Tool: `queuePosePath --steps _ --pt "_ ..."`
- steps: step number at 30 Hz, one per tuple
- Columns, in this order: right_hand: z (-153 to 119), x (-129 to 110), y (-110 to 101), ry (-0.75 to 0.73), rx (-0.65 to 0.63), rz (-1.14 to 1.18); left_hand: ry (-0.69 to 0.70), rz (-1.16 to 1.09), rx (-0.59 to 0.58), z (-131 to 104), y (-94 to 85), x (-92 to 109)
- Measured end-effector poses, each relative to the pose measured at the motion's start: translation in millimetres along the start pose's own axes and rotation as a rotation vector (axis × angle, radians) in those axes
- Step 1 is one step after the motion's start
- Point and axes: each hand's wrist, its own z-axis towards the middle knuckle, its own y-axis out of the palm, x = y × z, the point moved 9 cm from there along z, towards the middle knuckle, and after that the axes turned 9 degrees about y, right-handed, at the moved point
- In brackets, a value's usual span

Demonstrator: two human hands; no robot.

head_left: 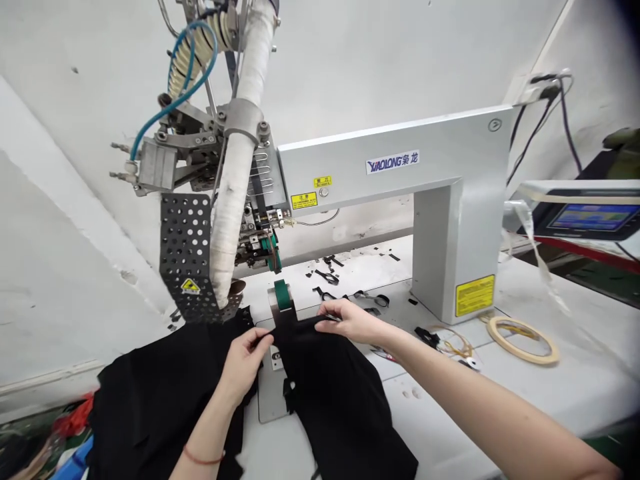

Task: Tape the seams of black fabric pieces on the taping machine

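A black fabric piece [340,407] hangs over the front of the machine's lower arm and down across the white table. Its upper edge is pinched by my left hand [245,360], just left of the lower arm. On the right, my right hand [347,321] grips the same edge between thumb and fingers. Between and just behind the hands is the green lower roller [283,295], with the machine's green upper roller [271,252] above it and a gap between them. More black fabric [165,393] lies to the left, beside my left forearm.
The grey machine body [390,160] spans the back. A perforated black guard [185,247] stands at the left. Black scraps [327,277] lie behind the lower arm. A tape roll [523,340] rests on the white table [575,393] at the right, below a screen [593,217].
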Motion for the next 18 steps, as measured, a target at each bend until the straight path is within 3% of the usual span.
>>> queuePosePath --steps 3,5,10,18 --pt "14.5 -7.2 -20.5 0.004 0.182 0.172 -0.065 -0.262 0.261 18.5 -16.0 -3.6" --pt "26.1 -1.7 -24.3 0.062 0.227 0.36 -0.112 -0.424 0.358 30.2 -15.2 -5.9" --pt "46.8 15.4 -24.3 0.191 0.312 0.752 -0.249 -0.691 0.425 53.6 -2.5 -5.6" --pt "59.8 26.0 -22.6 0.25 0.366 0.815 -0.368 -0.684 0.536 52.3 -3.7 -14.6"
